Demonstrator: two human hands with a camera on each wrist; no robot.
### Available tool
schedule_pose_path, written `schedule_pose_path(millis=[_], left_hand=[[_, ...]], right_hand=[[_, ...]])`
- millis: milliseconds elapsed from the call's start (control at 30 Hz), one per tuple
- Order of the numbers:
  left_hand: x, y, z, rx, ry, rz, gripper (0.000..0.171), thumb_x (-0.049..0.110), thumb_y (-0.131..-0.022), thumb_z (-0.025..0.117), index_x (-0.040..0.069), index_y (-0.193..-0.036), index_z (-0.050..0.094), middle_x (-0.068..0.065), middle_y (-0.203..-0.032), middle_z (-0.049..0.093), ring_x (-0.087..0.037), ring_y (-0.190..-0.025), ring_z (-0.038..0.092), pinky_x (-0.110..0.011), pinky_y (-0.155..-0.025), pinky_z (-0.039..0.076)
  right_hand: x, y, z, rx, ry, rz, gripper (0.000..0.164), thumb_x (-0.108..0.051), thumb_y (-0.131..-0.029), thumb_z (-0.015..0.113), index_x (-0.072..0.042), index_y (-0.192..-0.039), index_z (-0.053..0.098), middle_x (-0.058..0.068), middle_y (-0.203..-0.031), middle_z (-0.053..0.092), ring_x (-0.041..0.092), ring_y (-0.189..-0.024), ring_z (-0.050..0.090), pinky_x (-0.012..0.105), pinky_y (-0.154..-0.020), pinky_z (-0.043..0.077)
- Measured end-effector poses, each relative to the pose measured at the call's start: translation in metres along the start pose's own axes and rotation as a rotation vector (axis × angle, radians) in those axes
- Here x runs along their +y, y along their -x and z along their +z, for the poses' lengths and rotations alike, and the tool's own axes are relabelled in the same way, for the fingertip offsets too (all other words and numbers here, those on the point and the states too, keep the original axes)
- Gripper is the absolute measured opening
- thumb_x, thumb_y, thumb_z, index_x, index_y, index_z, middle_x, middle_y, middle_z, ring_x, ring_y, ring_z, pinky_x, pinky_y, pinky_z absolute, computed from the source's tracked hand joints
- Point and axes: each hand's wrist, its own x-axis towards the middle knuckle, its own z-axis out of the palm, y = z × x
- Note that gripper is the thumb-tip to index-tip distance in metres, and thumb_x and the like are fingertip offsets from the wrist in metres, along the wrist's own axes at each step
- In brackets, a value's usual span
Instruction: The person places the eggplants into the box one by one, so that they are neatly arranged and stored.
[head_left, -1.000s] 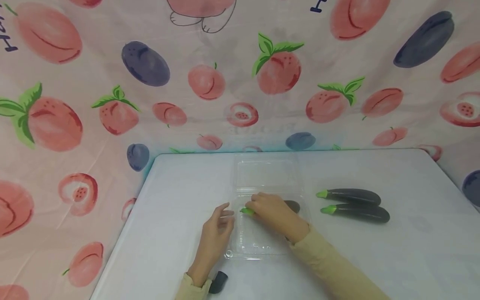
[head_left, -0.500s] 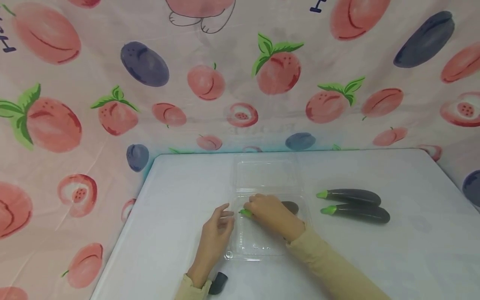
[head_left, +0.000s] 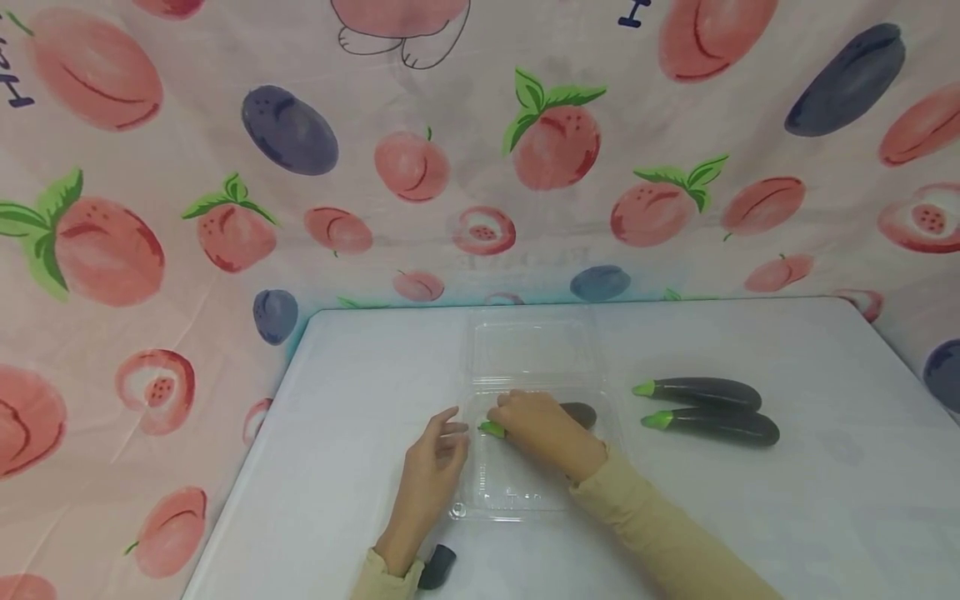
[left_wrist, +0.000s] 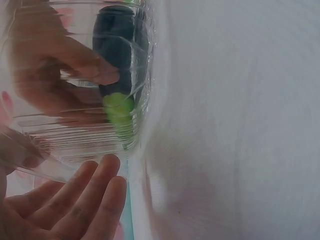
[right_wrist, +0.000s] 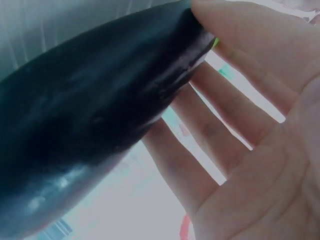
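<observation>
An open clear plastic clamshell box [head_left: 517,487] lies on the white table, its lid folded back at the far side. Inside the tray is a dark eggplant [head_left: 581,414] with a green stem end pointing left. My right hand [head_left: 546,431] is over it, thumb and fingers gripping the stem half; the right wrist view shows the glossy eggplant body [right_wrist: 90,115] against the fingers. At the box's left wall my left hand [head_left: 431,467] has its fingers relaxed and slightly bent. In the left wrist view the left fingers [left_wrist: 85,200] are close against the ribbed plastic wall, whether touching is unclear.
Two more eggplants [head_left: 708,392] lie side by side on the table to the right of the box. A short black object [head_left: 437,567] sits beside the left sleeve. A fruit-print cloth [head_left: 480,167] hangs behind the table.
My right hand and the eggplant shifted slightly left and toward me during the first half second. Since then they hold nearly still. The left hand keeps its place.
</observation>
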Motion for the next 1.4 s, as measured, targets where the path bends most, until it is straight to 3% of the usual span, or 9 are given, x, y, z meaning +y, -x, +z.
schedule_pose_path(millis=[533, 733, 1000, 1400], left_hand=[[-0.001, -0.001, -0.001, -0.007, -0.014, 0.010, 0.041, 0.019, -0.099, 0.060, 0.015, -0.140, 0.051, -0.004, -0.120, 0.069, -0.022, -0.107, 0.069, -0.036, -0.091, 0.059], [-0.002, -0.001, -0.001, -0.004, -0.019, 0.016, 0.041, 0.020, -0.100, 0.060, 0.015, -0.140, 0.051, -0.005, -0.120, 0.069, -0.022, -0.106, 0.069, -0.035, -0.091, 0.059], [-0.003, -0.001, -0.001, -0.004, -0.024, 0.020, 0.041, 0.021, -0.100, 0.060, 0.015, -0.140, 0.051, -0.004, -0.119, 0.069, -0.021, -0.106, 0.069, -0.035, -0.091, 0.059], [-0.004, 0.000, 0.000, 0.002, -0.014, 0.027, 0.042, 0.020, -0.099, 0.061, 0.015, -0.140, 0.052, -0.003, -0.119, 0.069, -0.020, -0.105, 0.069, -0.035, -0.091, 0.059]], right_hand=[[0.002, 0.006, -0.012, 0.009, 0.011, -0.011, 0.022, -0.005, -0.083, 0.077, -0.015, -0.103, 0.074, 0.000, -0.088, 0.065, 0.014, -0.078, 0.059, 0.028, -0.067, 0.057], [0.002, 0.009, -0.018, -0.051, 0.024, 0.021, 0.034, -0.010, -0.081, 0.080, -0.016, -0.114, 0.072, 0.000, -0.101, 0.068, 0.015, -0.091, 0.063, 0.030, -0.081, 0.059], [0.004, 0.018, -0.028, -0.067, 0.015, 0.058, 0.041, -0.014, -0.081, 0.082, -0.014, -0.120, 0.068, 0.002, -0.112, 0.069, 0.020, -0.106, 0.065, 0.035, -0.092, 0.057], [0.017, 0.033, -0.034, -0.040, -0.034, 0.079, 0.040, -0.012, -0.082, 0.081, -0.009, -0.120, 0.068, 0.007, -0.114, 0.068, 0.025, -0.106, 0.065, 0.040, -0.093, 0.057]])
